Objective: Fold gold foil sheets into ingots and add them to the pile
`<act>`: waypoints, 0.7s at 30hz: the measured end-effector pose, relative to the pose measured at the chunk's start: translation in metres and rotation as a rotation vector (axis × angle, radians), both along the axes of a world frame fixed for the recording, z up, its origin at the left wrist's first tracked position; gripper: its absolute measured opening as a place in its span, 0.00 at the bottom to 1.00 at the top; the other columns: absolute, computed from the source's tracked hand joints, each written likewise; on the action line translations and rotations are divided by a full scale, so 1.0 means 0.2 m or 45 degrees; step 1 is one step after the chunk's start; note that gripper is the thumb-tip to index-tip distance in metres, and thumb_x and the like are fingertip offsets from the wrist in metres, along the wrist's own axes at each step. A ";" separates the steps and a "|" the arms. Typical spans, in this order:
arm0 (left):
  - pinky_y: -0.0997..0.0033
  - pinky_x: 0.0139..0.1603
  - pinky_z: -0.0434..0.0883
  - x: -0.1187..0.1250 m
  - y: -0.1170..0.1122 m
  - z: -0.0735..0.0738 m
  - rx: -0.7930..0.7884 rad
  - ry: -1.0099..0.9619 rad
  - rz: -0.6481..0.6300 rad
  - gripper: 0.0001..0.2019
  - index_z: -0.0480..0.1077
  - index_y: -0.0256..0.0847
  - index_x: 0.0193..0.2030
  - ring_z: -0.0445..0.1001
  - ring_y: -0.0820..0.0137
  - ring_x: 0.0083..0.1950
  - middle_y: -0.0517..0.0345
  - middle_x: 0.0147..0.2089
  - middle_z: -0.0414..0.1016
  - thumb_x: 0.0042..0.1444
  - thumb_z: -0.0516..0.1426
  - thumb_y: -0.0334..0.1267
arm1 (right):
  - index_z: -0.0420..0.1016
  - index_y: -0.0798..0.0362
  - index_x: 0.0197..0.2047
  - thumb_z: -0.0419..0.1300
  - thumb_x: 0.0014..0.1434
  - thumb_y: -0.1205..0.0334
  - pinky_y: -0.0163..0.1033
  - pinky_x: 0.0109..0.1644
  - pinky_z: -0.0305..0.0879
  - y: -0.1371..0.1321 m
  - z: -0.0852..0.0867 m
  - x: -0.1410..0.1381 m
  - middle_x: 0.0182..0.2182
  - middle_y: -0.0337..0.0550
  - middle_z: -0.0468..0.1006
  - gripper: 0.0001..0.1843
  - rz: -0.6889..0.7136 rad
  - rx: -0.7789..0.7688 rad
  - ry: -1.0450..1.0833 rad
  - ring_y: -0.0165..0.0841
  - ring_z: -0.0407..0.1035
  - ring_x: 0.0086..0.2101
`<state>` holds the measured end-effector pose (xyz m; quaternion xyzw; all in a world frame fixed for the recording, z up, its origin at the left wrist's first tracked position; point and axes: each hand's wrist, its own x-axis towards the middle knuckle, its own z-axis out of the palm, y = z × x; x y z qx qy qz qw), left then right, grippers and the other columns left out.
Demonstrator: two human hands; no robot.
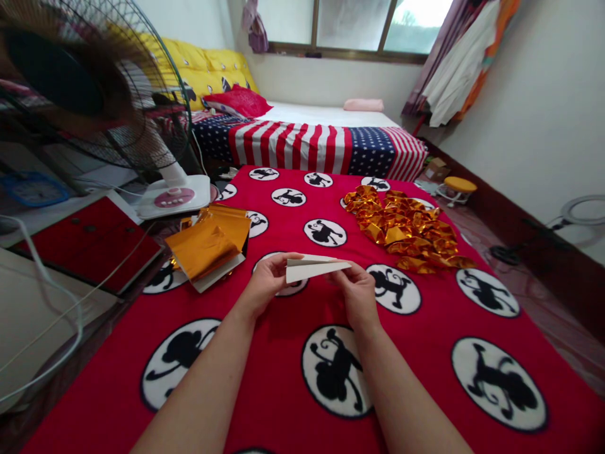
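Head view: folded paper [309,271] spans left hand [266,282] to right hand [358,290].

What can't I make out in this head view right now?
- Head view: some fingertips of the left hand and right hand, hidden behind the folded paper.
- Head view: the paper's far side, hidden by its near face.
- Head view: the exact count of shiny orange pieces, which overlap.
- Head view: the lower orange sheets, mostly covered by those on top.
- Head view: the fan, cut off by the left edge, its blades blurred.
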<state>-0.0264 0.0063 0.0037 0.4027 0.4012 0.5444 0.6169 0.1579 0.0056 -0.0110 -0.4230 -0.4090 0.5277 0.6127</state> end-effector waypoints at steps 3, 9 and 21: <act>0.71 0.37 0.75 0.02 -0.01 0.01 -0.026 -0.006 -0.011 0.25 0.78 0.37 0.42 0.79 0.67 0.35 0.53 0.37 0.82 0.31 0.73 0.32 | 0.82 0.51 0.35 0.70 0.48 0.55 0.39 0.38 0.72 0.00 0.01 0.00 0.30 0.40 0.82 0.11 -0.022 -0.002 -0.014 0.34 0.75 0.32; 0.71 0.35 0.75 0.03 -0.01 0.01 -0.014 0.022 0.009 0.23 0.79 0.36 0.40 0.79 0.66 0.33 0.52 0.35 0.82 0.32 0.73 0.32 | 0.82 0.51 0.34 0.70 0.47 0.58 0.38 0.38 0.72 0.00 0.02 -0.01 0.32 0.40 0.83 0.10 -0.042 -0.001 -0.011 0.35 0.75 0.34; 0.72 0.26 0.73 0.03 -0.01 0.03 -0.053 0.075 0.146 0.15 0.78 0.36 0.27 0.76 0.67 0.25 0.55 0.26 0.80 0.28 0.72 0.34 | 0.81 0.50 0.37 0.70 0.44 0.63 0.37 0.34 0.71 0.00 0.01 -0.01 0.29 0.39 0.83 0.14 0.096 -0.054 0.056 0.34 0.75 0.29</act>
